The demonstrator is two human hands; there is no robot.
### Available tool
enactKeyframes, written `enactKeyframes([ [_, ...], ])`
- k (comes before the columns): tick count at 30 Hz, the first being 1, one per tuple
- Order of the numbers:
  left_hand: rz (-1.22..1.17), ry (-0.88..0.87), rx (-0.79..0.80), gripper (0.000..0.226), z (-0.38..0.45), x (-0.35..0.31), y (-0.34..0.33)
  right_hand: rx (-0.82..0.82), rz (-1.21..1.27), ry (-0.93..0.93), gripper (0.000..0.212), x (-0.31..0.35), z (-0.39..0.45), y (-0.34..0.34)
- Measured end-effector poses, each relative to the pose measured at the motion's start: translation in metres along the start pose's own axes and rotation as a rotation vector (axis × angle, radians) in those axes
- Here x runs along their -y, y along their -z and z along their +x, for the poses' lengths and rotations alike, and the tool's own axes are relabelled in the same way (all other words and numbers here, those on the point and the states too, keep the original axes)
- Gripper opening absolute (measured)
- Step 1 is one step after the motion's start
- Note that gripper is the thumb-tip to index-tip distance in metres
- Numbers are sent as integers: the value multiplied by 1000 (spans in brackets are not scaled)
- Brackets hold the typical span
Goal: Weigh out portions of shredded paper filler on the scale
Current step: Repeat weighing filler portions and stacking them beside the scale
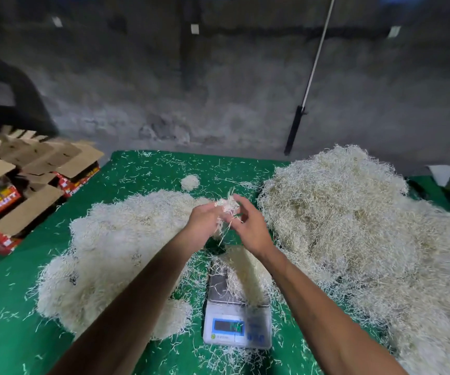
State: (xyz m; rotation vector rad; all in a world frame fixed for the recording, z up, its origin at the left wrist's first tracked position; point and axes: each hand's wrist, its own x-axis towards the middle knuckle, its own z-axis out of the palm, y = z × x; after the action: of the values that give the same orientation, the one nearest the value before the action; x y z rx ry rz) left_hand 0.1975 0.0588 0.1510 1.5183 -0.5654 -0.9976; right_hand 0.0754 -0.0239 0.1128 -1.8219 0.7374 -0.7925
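A small digital scale (237, 324) stands on the green table, near the front centre, with a loose portion of shredded paper (245, 274) on its metal pan. Above and beyond the scale, my left hand (204, 221) and my right hand (248, 224) meet around a small tuft of shredded paper (227, 205); both hold it between the fingers. A large heap of shredded paper (353, 226) fills the right side. A flatter spread of rounded portions (115, 247) lies on the left.
The green table cover (153, 169) is littered with stray strands. One small paper ball (190, 182) sits apart at the back. Stacked cardboard boxes (23, 180) stand at the left edge. A grey wall rises behind, with a pole (307, 87) leaning on it.
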Motion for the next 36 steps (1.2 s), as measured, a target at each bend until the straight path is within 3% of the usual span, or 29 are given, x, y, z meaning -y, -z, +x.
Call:
enactKeyframes([
  [4,-237,82,150,44,-5,-6,-14,7,-31,-29,25,8,5,18],
  [7,-138,80,117,47,-1,-3,-20,64,-174,-200,9,-3,8,36],
  [9,-30,59,58,48,4,2,-22,86,-271,-326,13,-12,10,52],
  [11,-23,87,56,50,8,9,-23,25,-175,-413,20,-22,11,73],
  [15,-91,155,41,53,7,19,-28,-384,185,-373,45,-36,18,112],
  [17,-106,163,27,53,6,21,-32,-468,233,-322,67,-37,16,120],
  [19,-127,169,20,52,6,24,-35,-400,110,-304,72,-39,7,116],
  [24,-161,179,40,51,6,38,-39,-168,-99,-350,58,-56,-21,103],
  [28,-153,182,68,53,-3,52,-36,-114,-96,-367,43,-63,-40,95],
  [36,-172,203,45,50,-15,72,-16,-118,-2,-494,41,-73,-58,73],
])
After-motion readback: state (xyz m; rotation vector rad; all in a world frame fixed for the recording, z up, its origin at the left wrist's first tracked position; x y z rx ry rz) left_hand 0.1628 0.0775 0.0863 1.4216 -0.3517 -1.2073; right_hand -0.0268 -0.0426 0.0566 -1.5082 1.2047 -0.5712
